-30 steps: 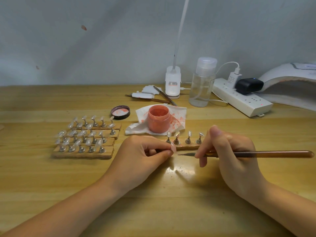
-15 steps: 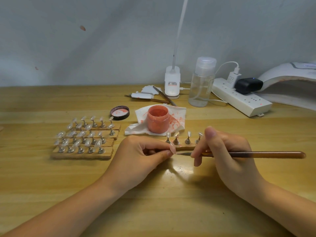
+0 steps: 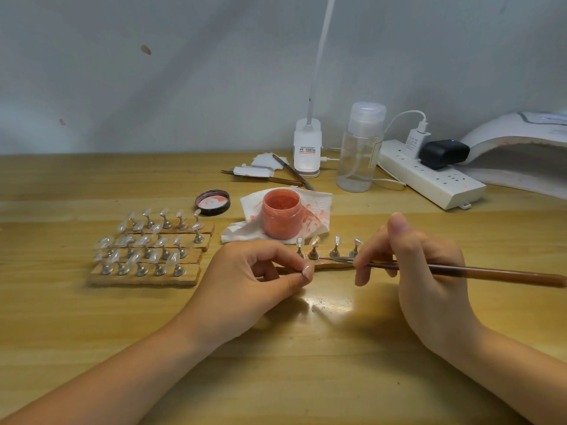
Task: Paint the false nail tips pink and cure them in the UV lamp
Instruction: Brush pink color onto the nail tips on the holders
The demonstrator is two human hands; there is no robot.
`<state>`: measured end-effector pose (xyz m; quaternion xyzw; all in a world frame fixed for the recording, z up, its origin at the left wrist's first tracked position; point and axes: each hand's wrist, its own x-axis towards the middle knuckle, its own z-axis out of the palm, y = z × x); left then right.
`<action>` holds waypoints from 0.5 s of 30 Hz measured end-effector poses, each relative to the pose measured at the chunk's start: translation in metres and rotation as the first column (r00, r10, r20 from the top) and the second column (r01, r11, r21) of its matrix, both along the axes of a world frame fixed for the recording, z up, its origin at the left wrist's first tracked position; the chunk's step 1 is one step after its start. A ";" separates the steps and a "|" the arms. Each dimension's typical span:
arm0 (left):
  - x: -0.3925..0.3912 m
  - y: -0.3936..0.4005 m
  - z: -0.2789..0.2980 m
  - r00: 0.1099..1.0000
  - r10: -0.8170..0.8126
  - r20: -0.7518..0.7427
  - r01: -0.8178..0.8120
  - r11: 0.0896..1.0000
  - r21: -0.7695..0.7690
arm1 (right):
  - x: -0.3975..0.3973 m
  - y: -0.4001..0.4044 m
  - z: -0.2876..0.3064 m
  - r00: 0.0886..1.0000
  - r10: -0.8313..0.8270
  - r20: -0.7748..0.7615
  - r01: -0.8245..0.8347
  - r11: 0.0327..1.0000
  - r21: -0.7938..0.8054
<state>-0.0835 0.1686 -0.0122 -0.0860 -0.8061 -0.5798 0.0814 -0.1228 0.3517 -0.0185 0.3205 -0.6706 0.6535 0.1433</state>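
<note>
I see the left hand [image 3: 245, 282] resting on the bench [image 3: 92, 348] near its middle, thumb and forefinger curled and pinching one nail tip [image 3: 307, 268] that shows a pale pink coat. The right hand [image 3: 426, 277] grips a brown brush [image 3: 478, 273] like a pen, handle pointing toward the right edge of the bench, fine point [image 3: 322, 258] just beside the pinched tip; I cannot tell whether the two touch. Directly behind the hands lies a wooden strip [image 3: 334, 265] with four small metal stands, each carrying a tip. An open jar of pink paint [image 3: 281, 217] sits on a stained paper towel [image 3: 319, 210] behind that strip, its lid [image 3: 213, 202] lying inside-up to the left. Toward the left edge, four more wooden strips [image 3: 147, 251] stand packed together, loaded with clear tips. Along the back edge: a white lamp base [image 3: 307, 148], a clear pump bottle [image 3: 359, 148], and a power strip [image 3: 429, 176] with a white charger and a black plug. The curing lamp [image 3: 521, 142] sits at the back right corner, its opening facing the bench. Two spare brushes [image 3: 276, 179] lie near the lamp base.
</note>
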 end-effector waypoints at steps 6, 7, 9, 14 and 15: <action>0.000 -0.001 -0.002 0.997 0.063 0.036 -0.062 0.998 -0.022 | 0.002 -0.003 -0.001 0.997 0.005 -0.073 0.002 0.995 0.103; 0.000 -0.001 -0.002 0.997 0.062 0.042 -0.062 0.998 -0.018 | 0.002 -0.003 -0.001 0.998 0.009 -0.070 -0.001 0.994 0.106; 0.000 -0.001 -0.002 0.997 0.062 0.046 -0.061 0.998 -0.013 | 0.001 -0.003 -0.001 0.997 0.008 -0.072 0.001 0.994 0.113; 0.000 -0.001 -0.001 0.997 0.063 0.041 -0.062 0.998 -0.019 | 0.002 -0.004 -0.001 0.992 0.020 -0.125 0.002 0.986 0.169; 0.000 -0.001 0.000 0.997 0.061 0.039 -0.060 0.998 -0.025 | 0.003 -0.004 -0.001 0.991 0.034 -0.128 -0.012 0.985 0.170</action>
